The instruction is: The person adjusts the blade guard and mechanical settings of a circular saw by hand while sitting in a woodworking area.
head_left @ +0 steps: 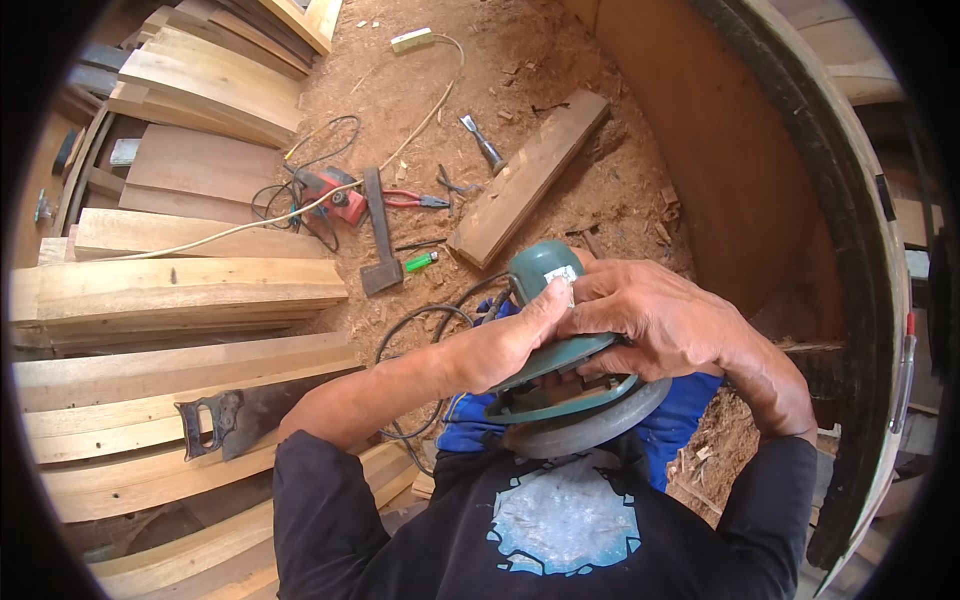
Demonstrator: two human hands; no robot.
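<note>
In my lap I hold a green corded power tool [545, 268] with a loop-shaped frame and a large round grey disc [600, 425]; its exact kind is unclear. My left hand [525, 335] presses against the housing from the left, its thumb beside a white label and its other fingers mostly hidden. From the right, my right hand [650, 310] curls over the tool, fingers closed round its body and partly out of sight. The disc sits close against my shirt. A black cord [385, 345] loops on the tool's left.
On the shavings-covered ground lie an axe-like tool [380, 230], red-handled pliers [415, 200], a chisel [483, 143], a green lighter [421, 262], a red power tool [335, 195] and a brown plank [530, 180]. Stacked boards [180, 285] and a handsaw [235, 415] are left; a curved wooden panel [740, 130] rises right.
</note>
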